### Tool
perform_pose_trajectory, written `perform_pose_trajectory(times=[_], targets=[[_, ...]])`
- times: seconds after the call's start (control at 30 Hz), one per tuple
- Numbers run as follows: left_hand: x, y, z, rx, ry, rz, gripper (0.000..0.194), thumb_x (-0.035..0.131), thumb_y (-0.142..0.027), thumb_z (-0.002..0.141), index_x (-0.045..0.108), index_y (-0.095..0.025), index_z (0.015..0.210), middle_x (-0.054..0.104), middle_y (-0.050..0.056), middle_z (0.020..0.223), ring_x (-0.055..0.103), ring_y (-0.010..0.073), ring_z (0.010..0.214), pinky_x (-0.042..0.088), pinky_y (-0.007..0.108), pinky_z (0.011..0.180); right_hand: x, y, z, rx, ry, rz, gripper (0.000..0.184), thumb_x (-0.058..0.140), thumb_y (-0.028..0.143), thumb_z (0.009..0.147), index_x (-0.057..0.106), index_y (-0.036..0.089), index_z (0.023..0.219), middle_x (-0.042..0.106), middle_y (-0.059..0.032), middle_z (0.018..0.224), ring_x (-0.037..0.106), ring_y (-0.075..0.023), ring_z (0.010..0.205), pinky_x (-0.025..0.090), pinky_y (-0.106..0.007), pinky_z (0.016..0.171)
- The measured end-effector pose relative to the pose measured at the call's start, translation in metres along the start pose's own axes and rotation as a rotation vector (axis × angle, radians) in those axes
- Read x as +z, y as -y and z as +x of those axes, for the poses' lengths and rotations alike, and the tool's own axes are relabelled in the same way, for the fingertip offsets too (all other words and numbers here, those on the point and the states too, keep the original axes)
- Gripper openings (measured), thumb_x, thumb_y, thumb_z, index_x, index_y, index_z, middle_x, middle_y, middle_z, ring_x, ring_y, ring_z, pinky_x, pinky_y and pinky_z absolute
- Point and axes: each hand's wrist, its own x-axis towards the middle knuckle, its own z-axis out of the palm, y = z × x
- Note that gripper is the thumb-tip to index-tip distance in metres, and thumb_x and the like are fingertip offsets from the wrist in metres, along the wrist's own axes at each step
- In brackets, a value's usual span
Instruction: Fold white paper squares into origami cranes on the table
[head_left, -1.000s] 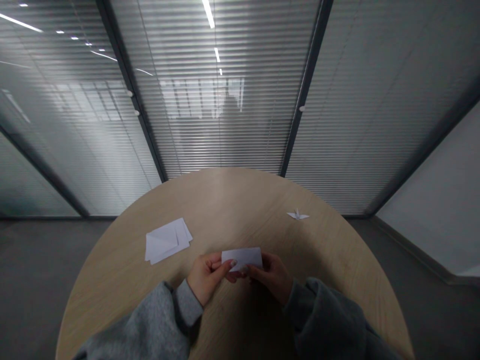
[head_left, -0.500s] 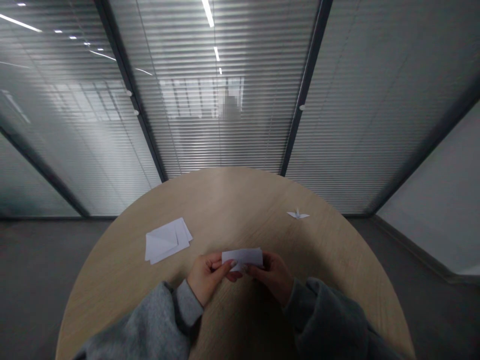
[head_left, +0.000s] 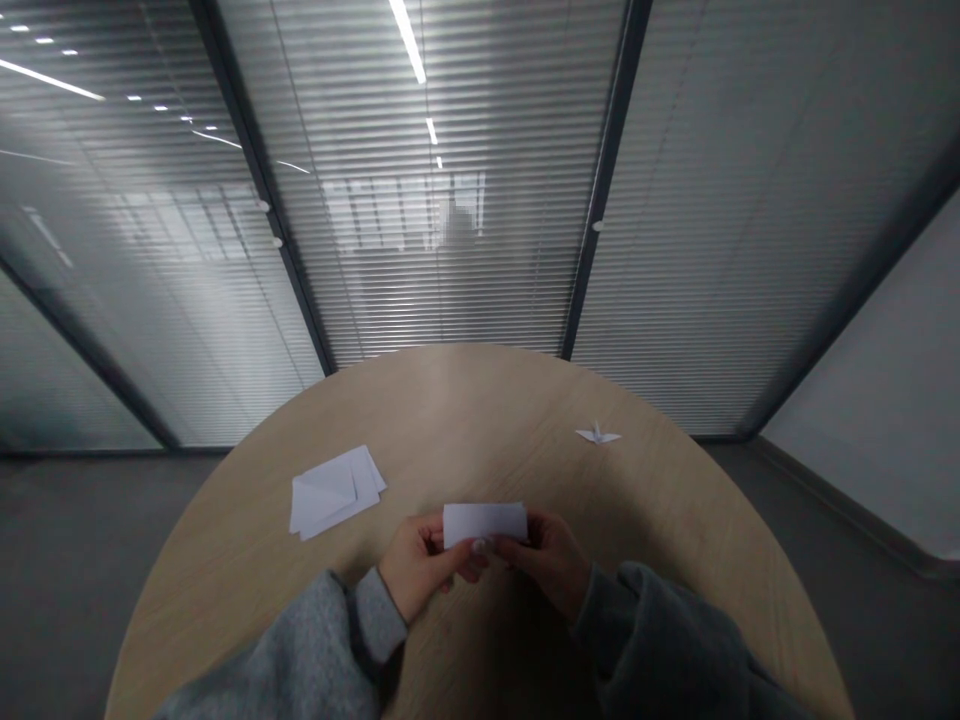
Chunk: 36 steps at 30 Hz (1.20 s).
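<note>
A folded white sheet of paper forms a narrow rectangle between my two hands, over the near half of the table. My left hand grips its left end, thumb across the lower edge in front and fingers behind. On the right end my right hand has the same kind of hold, and the two thumb tips meet near the middle of the lower edge. The fingers behind the paper are partly hidden.
Several white paper sheets lie overlapping on the round wooden table to the left. A small folded paper crane stands to the right. Beyond the table's far edge are glass panels with blinds.
The thumbs have slid to the paper's lower edge and closer together, and more of its front face shows. The whole view has tipped slightly upward.
</note>
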Motion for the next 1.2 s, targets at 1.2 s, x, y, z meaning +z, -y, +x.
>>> perform_pose_trajectory(times=[1.2], targets=[[-0.002,0.006,0.004,-0.055,-0.086,-0.018,0.035,0.067,-0.043,0.070,0.070,-0.011,0.084,0.075,0.013,0.073,0.069,0.0188,0.061,0.038,0.018,0.041,-0.006,-0.002,0.005,0.086,-0.054,-0.076,0.044,0.072,0.057,0.057,0.065,0.014,0.065,0.046,0.0048,0.047,0.036,-0.0083,0.043,0.029,-0.024,0.044]])
